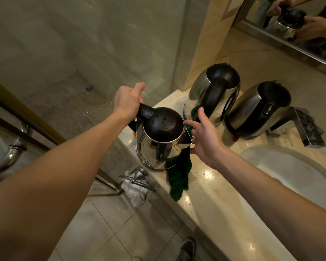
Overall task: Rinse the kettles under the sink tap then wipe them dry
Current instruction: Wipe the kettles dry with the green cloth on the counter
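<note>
Left hand: the left hand [128, 102] is closed round the black handle [145, 111] of the near kettle [158, 146], probably to steady it while the other hand wipes.
Right hand: the right hand [205, 136] lies against the spout [184, 145] side. Its thumb and forefinger are straight and spread, pressing the green cloth [179, 178] to the steel, and its other fingers are hidden.
Near kettle: it is upright at the left end of the counter [215, 200], close to the front edge, with its base resting there or just above it; I cannot tell which. It is well away from the basin [290, 166], which suggests rinsing is over and this is the drying spot.
Lid: the lid [163, 124] is shut and beaded with drops, so the top is not yet wiped.
Cloth: most of it hangs loose from under the palm and trails onto the counter edge, so only a small part is in use.
Other kettles: the middle kettle [199, 91] and far kettle [252, 110] stand side by side at the back wall, clear of the work. Drops show on the middle one.
Tap: the tap [307, 127] sits behind the basin, and no water is seen running.
Stage: my judgement is that this is wiping the first kettle dry.
Risk: the handle looks wet, so the grip may slip.
</note>
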Demonstrator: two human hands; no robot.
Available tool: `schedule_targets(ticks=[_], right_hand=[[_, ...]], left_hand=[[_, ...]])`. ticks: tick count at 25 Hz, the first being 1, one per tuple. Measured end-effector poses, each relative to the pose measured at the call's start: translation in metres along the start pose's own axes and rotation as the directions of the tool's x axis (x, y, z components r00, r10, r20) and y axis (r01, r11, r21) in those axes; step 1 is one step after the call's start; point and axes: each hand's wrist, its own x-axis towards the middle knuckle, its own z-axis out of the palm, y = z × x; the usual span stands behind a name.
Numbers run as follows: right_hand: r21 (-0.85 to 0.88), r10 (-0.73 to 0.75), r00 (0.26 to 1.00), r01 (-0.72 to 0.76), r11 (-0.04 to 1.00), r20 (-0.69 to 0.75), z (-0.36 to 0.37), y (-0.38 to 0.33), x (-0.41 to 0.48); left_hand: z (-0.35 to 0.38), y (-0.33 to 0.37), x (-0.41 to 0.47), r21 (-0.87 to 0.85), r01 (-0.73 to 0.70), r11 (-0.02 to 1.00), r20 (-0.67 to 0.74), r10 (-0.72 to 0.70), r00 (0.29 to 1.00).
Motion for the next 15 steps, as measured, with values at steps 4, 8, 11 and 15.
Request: schedule_targets(ticks=[4, 8, 11, 15], right_hand=[[-0.085, -0.105, 0.994, 0.106, 0.991, 0.021, 0.002, -0.009, -0.012], [-0.158, -0.137, 0.99, 0.138, 0.978, 0.019, 0.005, -0.011, -0.012], [-0.182, -0.086, 0.996, 0.083, 0.98, -0.004, 0.01, -0.011, 0.001], [-0.21, -0.017, 1.0, 0.015, 0.978, -0.009, 0.015, -0.009, 0.022]], left_hand=[[0.002, -0.002, 0.005, 0.013, -0.03, 0.999, 0.022, 0.03, 0.999], [0.001, -0.004, 0.01, 0.023, -0.088, 0.996, 0.038, 0.087, 0.995], [0.002, -0.004, 0.01, 0.023, -0.12, 0.992, 0.031, 0.119, 0.992], [0.004, -0.005, 0.009, 0.047, -0.141, 0.989, 0.011, 0.14, 0.99]])
